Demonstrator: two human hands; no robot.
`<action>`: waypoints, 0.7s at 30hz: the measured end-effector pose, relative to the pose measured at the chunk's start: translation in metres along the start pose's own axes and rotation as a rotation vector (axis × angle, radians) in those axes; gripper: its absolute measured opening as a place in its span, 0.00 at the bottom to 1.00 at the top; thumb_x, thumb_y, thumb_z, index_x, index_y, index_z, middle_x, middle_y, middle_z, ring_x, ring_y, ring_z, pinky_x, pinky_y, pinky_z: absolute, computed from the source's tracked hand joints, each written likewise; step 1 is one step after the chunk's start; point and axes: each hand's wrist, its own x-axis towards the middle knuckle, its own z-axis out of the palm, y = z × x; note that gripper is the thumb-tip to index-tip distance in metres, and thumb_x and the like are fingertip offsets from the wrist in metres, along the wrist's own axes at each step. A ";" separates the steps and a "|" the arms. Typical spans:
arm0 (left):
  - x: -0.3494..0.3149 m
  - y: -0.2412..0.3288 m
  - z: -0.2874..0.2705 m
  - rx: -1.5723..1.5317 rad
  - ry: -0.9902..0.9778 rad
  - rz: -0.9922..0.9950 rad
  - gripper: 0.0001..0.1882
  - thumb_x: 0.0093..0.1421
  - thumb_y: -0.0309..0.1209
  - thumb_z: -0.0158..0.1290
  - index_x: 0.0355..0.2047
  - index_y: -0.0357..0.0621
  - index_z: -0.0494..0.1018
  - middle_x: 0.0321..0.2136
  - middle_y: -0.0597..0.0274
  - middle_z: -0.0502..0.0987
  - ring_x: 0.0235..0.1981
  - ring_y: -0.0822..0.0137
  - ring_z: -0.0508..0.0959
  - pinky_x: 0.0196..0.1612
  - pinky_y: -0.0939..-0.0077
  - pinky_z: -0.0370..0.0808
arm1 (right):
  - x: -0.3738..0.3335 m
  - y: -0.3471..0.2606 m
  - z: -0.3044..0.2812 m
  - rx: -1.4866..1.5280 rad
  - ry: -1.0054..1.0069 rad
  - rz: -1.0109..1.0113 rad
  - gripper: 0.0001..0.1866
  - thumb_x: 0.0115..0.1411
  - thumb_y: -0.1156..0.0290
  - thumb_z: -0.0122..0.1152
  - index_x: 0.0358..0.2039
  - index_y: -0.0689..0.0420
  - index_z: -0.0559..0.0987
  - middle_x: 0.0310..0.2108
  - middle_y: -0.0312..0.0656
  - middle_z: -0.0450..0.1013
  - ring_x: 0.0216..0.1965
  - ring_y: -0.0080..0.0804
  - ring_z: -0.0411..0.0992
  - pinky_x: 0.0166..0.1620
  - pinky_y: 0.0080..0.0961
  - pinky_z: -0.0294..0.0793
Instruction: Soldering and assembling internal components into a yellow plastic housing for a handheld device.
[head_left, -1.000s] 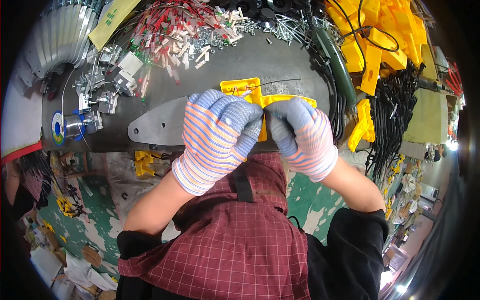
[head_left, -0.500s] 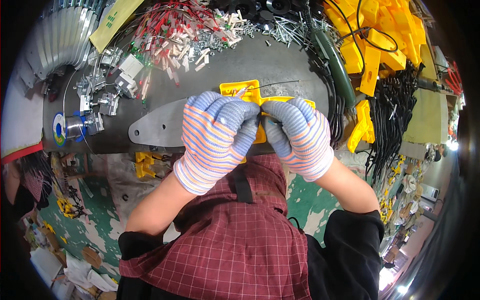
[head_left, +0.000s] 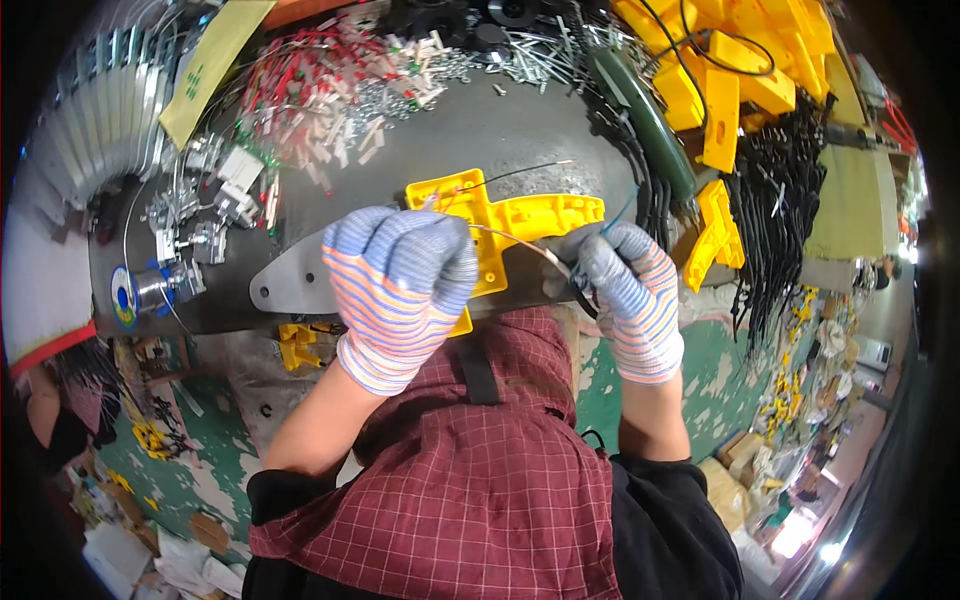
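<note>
My left hand [head_left: 400, 295], in a striped knit glove, is closed at the left edge of a yellow plastic housing [head_left: 493, 270]. A thin brownish wire [head_left: 515, 238] runs from its fingertips across the housing to my right hand [head_left: 628, 295]. That hand, gloved alike, is closed on a black cable [head_left: 582, 298], and a thin blue wire [head_left: 622, 212] sticks up by its fingers. The housing lies open side up, its handle [head_left: 550, 215] pointing right. A dark wire [head_left: 520, 172] rises out of its upper part. Beside my left hand lies a grey flat blade [head_left: 292, 278], partly covered.
Red and white wired parts [head_left: 310, 95] are heaped at the back, with screws [head_left: 540, 58] beside them. A dark green tool [head_left: 645, 125], yellow housings [head_left: 760, 85] and black cables [head_left: 775, 220] lie right. A solder spool [head_left: 145, 290] and metal-and-white parts [head_left: 225, 195] stand left.
My hands have drawn apart, the right one moving right with the cable, so the brownish wire now shows stretched between them. More of the yellow housing is uncovered.
</note>
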 end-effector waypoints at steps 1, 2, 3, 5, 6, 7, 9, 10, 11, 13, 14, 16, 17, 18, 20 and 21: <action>0.000 -0.001 0.000 0.035 0.013 -0.010 0.12 0.47 0.32 0.63 0.33 0.54 0.75 0.34 0.69 0.76 0.36 0.60 0.73 0.41 0.60 0.69 | 0.000 0.002 0.003 0.011 0.017 -0.004 0.09 0.63 0.70 0.60 0.38 0.63 0.80 0.28 0.36 0.76 0.31 0.18 0.72 0.38 0.16 0.72; 0.001 0.001 -0.002 0.038 0.014 -0.026 0.11 0.48 0.32 0.64 0.32 0.55 0.75 0.33 0.69 0.76 0.35 0.61 0.73 0.41 0.62 0.69 | 0.000 0.006 0.006 0.112 0.108 -0.050 0.09 0.63 0.71 0.60 0.39 0.63 0.80 0.29 0.37 0.77 0.31 0.19 0.73 0.38 0.17 0.73; -0.001 -0.001 -0.004 0.029 0.006 -0.013 0.11 0.48 0.32 0.64 0.32 0.55 0.75 0.33 0.69 0.76 0.35 0.61 0.73 0.41 0.62 0.69 | 0.001 0.008 0.006 0.212 0.197 -0.098 0.09 0.64 0.71 0.60 0.39 0.64 0.80 0.31 0.38 0.78 0.32 0.20 0.74 0.39 0.17 0.74; -0.004 -0.006 -0.010 0.058 -0.021 0.073 0.11 0.48 0.32 0.64 0.32 0.55 0.76 0.34 0.69 0.77 0.35 0.62 0.74 0.41 0.63 0.69 | 0.003 0.011 0.006 0.171 0.199 -0.136 0.10 0.63 0.73 0.61 0.42 0.64 0.79 0.32 0.40 0.79 0.32 0.22 0.76 0.40 0.17 0.75; 0.000 -0.005 -0.017 0.058 -0.066 0.124 0.11 0.49 0.31 0.64 0.34 0.53 0.76 0.37 0.68 0.78 0.35 0.61 0.74 0.41 0.64 0.69 | 0.003 0.011 0.010 0.162 0.244 -0.174 0.11 0.62 0.75 0.61 0.44 0.64 0.78 0.33 0.40 0.79 0.32 0.22 0.75 0.40 0.18 0.76; 0.007 -0.001 -0.025 0.057 -0.067 0.132 0.11 0.49 0.31 0.64 0.34 0.53 0.76 0.37 0.68 0.78 0.35 0.61 0.74 0.41 0.64 0.69 | 0.003 0.011 0.012 0.151 0.288 -0.213 0.12 0.61 0.76 0.62 0.45 0.64 0.77 0.33 0.41 0.79 0.32 0.22 0.75 0.41 0.18 0.76; 0.024 0.006 -0.042 -0.069 -0.109 0.045 0.12 0.49 0.28 0.63 0.35 0.50 0.77 0.39 0.64 0.79 0.36 0.60 0.75 0.42 0.63 0.70 | 0.000 0.014 0.013 0.141 0.283 -0.236 0.12 0.60 0.78 0.64 0.44 0.63 0.77 0.35 0.41 0.78 0.33 0.22 0.75 0.41 0.18 0.75; 0.036 0.003 -0.045 -0.210 -0.080 0.012 0.12 0.50 0.29 0.63 0.36 0.47 0.77 0.40 0.61 0.79 0.38 0.59 0.76 0.44 0.63 0.70 | -0.002 0.020 0.011 0.020 0.300 -0.289 0.11 0.59 0.78 0.64 0.43 0.62 0.77 0.35 0.40 0.78 0.34 0.22 0.75 0.41 0.18 0.75; 0.048 -0.003 -0.041 -0.216 -0.069 0.005 0.14 0.51 0.31 0.63 0.38 0.44 0.77 0.40 0.58 0.79 0.39 0.56 0.76 0.45 0.61 0.70 | -0.004 0.022 0.012 -0.106 0.319 -0.344 0.10 0.59 0.78 0.65 0.41 0.61 0.77 0.36 0.40 0.78 0.35 0.21 0.75 0.42 0.19 0.75; 0.084 -0.010 -0.028 -0.207 -0.230 0.066 0.15 0.52 0.33 0.62 0.39 0.42 0.77 0.39 0.56 0.79 0.40 0.53 0.77 0.46 0.61 0.71 | -0.002 0.025 0.019 0.006 0.263 -0.425 0.08 0.60 0.79 0.64 0.40 0.61 0.77 0.35 0.37 0.77 0.36 0.21 0.74 0.42 0.20 0.75; 0.095 -0.010 -0.021 -0.212 -0.399 0.073 0.15 0.54 0.32 0.60 0.41 0.40 0.77 0.41 0.54 0.78 0.43 0.54 0.77 0.49 0.63 0.71 | 0.000 0.026 0.020 0.001 0.252 -0.413 0.08 0.60 0.79 0.64 0.40 0.61 0.76 0.36 0.37 0.77 0.37 0.21 0.74 0.42 0.20 0.75; 0.111 -0.007 -0.006 -0.258 -0.704 0.024 0.13 0.56 0.29 0.57 0.41 0.38 0.77 0.40 0.52 0.79 0.44 0.54 0.78 0.50 0.66 0.72 | 0.002 0.026 0.020 -0.068 0.252 -0.418 0.07 0.60 0.79 0.63 0.39 0.61 0.77 0.35 0.38 0.77 0.37 0.23 0.74 0.43 0.22 0.75; 0.114 -0.006 -0.004 -0.250 -0.703 0.029 0.13 0.56 0.29 0.57 0.41 0.38 0.77 0.40 0.52 0.79 0.44 0.54 0.78 0.50 0.66 0.72 | 0.003 0.024 0.020 -0.061 0.249 -0.424 0.07 0.60 0.79 0.63 0.39 0.61 0.77 0.35 0.38 0.77 0.37 0.23 0.74 0.43 0.22 0.75; 0.115 -0.006 -0.002 -0.287 -0.789 -0.060 0.12 0.56 0.29 0.57 0.40 0.37 0.77 0.38 0.52 0.79 0.42 0.54 0.78 0.48 0.66 0.73 | 0.005 0.022 0.020 -0.169 0.259 -0.458 0.07 0.59 0.79 0.64 0.38 0.61 0.78 0.35 0.39 0.77 0.37 0.25 0.75 0.44 0.23 0.74; 0.112 -0.006 0.001 -0.358 -0.799 -0.208 0.10 0.59 0.30 0.56 0.38 0.37 0.76 0.34 0.55 0.80 0.36 0.61 0.80 0.43 0.70 0.75 | 0.012 0.023 0.023 -0.289 0.318 -0.488 0.06 0.55 0.76 0.67 0.34 0.59 0.79 0.31 0.42 0.76 0.34 0.33 0.75 0.42 0.28 0.73; 0.107 -0.007 0.002 -0.352 -0.800 -0.208 0.10 0.59 0.30 0.56 0.38 0.37 0.76 0.34 0.55 0.80 0.36 0.61 0.80 0.43 0.70 0.75 | 0.016 0.020 0.023 -0.283 0.316 -0.490 0.06 0.55 0.76 0.67 0.34 0.59 0.79 0.31 0.42 0.76 0.34 0.33 0.75 0.42 0.28 0.73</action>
